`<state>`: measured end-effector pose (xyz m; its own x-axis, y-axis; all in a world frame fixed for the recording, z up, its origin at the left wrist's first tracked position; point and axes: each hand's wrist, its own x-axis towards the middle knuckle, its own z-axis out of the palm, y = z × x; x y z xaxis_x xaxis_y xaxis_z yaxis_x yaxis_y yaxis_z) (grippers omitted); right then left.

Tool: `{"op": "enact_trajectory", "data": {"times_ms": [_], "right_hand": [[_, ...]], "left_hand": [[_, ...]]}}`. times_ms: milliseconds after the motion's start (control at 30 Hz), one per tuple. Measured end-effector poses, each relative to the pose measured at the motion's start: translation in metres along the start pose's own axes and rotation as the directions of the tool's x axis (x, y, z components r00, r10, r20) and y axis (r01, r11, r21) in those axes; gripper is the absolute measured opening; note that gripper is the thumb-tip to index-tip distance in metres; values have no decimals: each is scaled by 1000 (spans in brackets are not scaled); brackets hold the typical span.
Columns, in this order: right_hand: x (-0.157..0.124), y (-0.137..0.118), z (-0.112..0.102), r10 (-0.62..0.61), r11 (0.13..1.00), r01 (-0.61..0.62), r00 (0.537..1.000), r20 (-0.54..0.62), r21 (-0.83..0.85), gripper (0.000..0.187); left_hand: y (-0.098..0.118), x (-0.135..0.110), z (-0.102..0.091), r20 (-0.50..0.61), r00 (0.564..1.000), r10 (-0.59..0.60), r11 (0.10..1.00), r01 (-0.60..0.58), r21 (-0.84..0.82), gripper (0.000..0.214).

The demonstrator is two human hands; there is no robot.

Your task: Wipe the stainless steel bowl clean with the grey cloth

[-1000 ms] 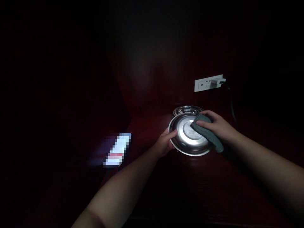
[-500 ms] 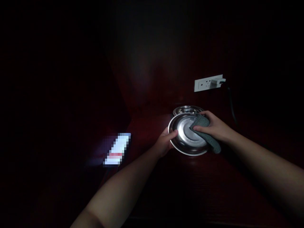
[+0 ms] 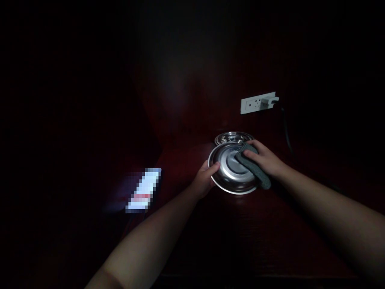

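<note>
A shiny metal bowl (image 3: 233, 176) is tilted so that its inside faces me. My left hand (image 3: 204, 180) grips its left rim, thumb on the inner side and fingers behind. On the opposite side, my right hand (image 3: 266, 158) is closed on a grey-green cloth (image 3: 255, 170). This cloth is folded over the bowl's right rim, with one corner lying on the inner wall and a flap hanging below. The fingers behind the bowl are mostly hidden. Just beyond it rests another metal dish or stack of dishes (image 3: 233, 134), partly covered by the bowl.
On the left, a lit phone-like screen (image 3: 143, 190) is blurred out. A white wall socket (image 3: 251, 105) with a plug (image 3: 267, 102) and dark cable (image 3: 287, 132) is on the dark red wall. The dark red tabletop (image 3: 240, 233) stretches toward me.
The whole view has shifted slightly, so everything sits a little further left. My right thumb looks more bent, and the cloth has folded over differently at the bowl's rim. Both grips continue.
</note>
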<state>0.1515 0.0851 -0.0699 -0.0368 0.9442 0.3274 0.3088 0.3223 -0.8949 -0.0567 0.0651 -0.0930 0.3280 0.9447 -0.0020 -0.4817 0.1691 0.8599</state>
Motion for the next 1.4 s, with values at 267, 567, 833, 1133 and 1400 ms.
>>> {"op": "enact_trajectory", "data": {"times_ms": [267, 567, 833, 1133, 1400], "right_hand": [[1, -1, 3, 5, 1000, -4, 998, -68, 11, 36], [0, -5, -1, 17, 999, -8, 982, -191, 47, 36], [-1, -6, -3, -3, 1000, 5, 993, -119, 19, 36], [-3, -9, -1, 17, 997, -9, 994, -108, 74, 32], [0, -8, 1, 82, 966, -22, 971, -226, 256, 32]], "left_hand": [[4, -5, -3, 101, 995, 14, 1000, -12, -24, 48], [3, -5, -1, 180, 982, -55, 990, 30, 137, 50], [6, 1, 2, 52, 998, -32, 994, 26, 110, 48], [3, 2, -6, 81, 996, -41, 994, 32, 103, 49], [0, -3, -11, 224, 974, -33, 996, 13, 90, 49]]}}
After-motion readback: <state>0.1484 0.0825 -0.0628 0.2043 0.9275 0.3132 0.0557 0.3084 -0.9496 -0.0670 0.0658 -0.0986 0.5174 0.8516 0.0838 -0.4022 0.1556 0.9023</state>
